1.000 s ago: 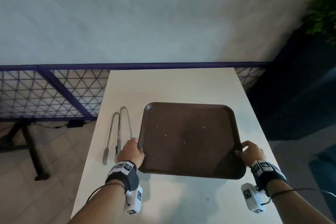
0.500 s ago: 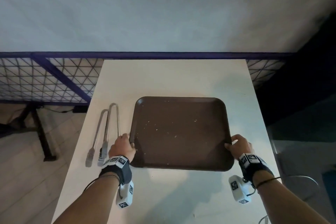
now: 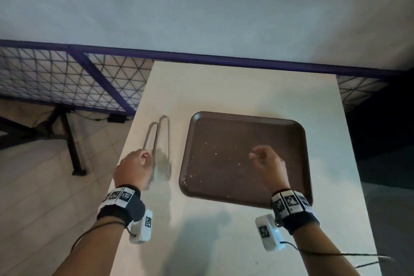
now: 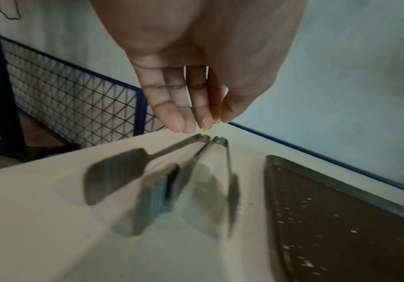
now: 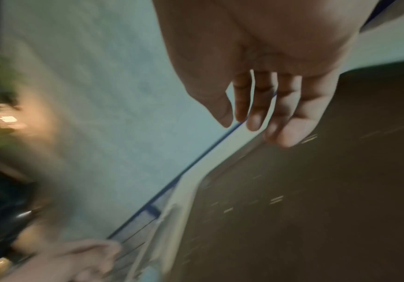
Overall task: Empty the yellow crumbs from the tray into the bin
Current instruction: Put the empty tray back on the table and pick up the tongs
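Note:
A brown tray (image 3: 224, 132) lies flat on the white table (image 3: 235, 87), with yellow crumbs (image 3: 216, 154) scattered over its floor. In the left wrist view the tray (image 4: 341, 219) and its crumbs (image 4: 304, 264) show at the right. My left hand (image 3: 134, 164) hovers over the table left of the tray, above the tongs, fingers loosely hanging and holding nothing (image 4: 196, 118). My right hand (image 3: 266, 162) hovers above the tray's middle, fingers relaxed and empty (image 5: 259, 118). The tray (image 5: 316, 190) is blurred in the right wrist view. No bin is in view.
Two metal tongs (image 3: 160, 141) lie side by side on the table left of the tray, also close under my left hand as tongs (image 4: 172, 181). A blue-framed wire-mesh fence (image 3: 67, 80) and a white wall stand behind the table. Tiled floor lies to the left.
Both hands have let go of the tray's edges. The left hand moved left over the tongs; the right hand moved in above the tray's middle. The tray now rests on the table.

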